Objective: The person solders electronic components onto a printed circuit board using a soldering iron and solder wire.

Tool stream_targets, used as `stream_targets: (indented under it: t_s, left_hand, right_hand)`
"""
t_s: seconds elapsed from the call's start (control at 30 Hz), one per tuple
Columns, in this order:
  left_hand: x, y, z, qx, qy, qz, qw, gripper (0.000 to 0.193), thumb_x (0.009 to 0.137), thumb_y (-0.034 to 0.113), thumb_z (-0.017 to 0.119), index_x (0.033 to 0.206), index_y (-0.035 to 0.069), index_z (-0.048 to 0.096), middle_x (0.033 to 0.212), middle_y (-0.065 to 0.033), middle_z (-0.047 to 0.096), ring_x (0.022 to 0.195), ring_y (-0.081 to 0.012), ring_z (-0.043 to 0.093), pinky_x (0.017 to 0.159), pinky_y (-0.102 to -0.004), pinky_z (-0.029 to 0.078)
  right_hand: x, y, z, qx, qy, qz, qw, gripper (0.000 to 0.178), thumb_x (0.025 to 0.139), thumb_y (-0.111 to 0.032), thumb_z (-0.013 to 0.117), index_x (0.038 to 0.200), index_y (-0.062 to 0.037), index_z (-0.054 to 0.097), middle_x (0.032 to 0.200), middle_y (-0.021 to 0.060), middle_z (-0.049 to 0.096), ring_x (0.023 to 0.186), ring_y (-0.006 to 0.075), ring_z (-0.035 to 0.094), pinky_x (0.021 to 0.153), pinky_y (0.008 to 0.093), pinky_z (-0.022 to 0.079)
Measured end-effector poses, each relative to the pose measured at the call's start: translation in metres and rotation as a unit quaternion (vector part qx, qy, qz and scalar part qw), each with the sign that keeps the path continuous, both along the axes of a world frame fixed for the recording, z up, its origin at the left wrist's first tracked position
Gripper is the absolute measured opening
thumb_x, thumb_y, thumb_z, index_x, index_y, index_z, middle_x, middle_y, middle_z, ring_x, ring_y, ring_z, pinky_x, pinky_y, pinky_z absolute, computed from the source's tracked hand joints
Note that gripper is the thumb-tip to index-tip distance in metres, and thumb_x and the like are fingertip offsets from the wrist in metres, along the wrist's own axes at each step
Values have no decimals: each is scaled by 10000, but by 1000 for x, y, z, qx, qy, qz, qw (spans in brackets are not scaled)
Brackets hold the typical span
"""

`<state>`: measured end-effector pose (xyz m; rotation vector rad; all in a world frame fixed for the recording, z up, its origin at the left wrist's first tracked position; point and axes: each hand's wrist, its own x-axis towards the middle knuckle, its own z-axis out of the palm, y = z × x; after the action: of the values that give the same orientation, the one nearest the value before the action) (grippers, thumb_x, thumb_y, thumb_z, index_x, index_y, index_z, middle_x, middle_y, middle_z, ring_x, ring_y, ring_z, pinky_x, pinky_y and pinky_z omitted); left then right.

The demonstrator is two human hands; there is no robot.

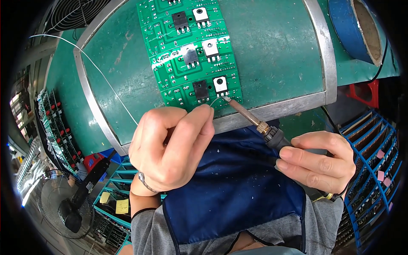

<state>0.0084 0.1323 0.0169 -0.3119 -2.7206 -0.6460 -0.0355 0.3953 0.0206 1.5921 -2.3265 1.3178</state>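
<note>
A long green circuit board (174, 74) lies across the green work surface, with black and silver-backed transistors in rows. At its near end sits a silver-backed transistor (220, 84), beside a black one (200, 89). My right hand (321, 163) grips a soldering iron (272, 134) by its dark handle, and the iron's tip meets the legs of the near silver-backed transistor. Pinched in my left hand (170, 146) is a thin solder wire (102, 76). Its short end reaches those same legs near the tip, while the long end trails to the upper left.
A metal frame (272, 111) edges the work surface. A blue round duct (355, 29) stands at the far right. Racks of boards stand left and right, the right one a blue rack (374, 170). A fan (66, 208) is at lower left.
</note>
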Motion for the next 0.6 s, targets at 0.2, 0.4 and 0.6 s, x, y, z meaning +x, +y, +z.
stream_targets:
  t_s: [0.2,0.4,0.6]
  left_hand:
    - [0,-1,-6,0,9,-24,1000,319,596,0,824,896,65,734,742,-18,533,608,-157,550,515,-273,452]
    - [0,-1,-4,3,10,-27,1000,321,599,-1,825,900,64,734,752,-20,538,608,-159,553,513,-276,454]
    - [-1,-2,-4,-4,6,-28,1000,317,601,-3,824,897,64,734,751,-21,540,608,-160,558,517,-273,460]
  right_hand:
    - [0,-1,1,-1,-6,-2,1000,244,596,-7,752,839,-18,746,1004,92,713,793,221,662,611,255,585]
    - [0,1,0,-4,-1,1,1000,252,590,-12,749,842,-16,746,1005,93,713,794,223,661,617,260,586]
    - [0,1,-1,0,-3,4,1000,257,592,-20,746,850,-17,747,1014,93,712,798,224,662,626,262,588]
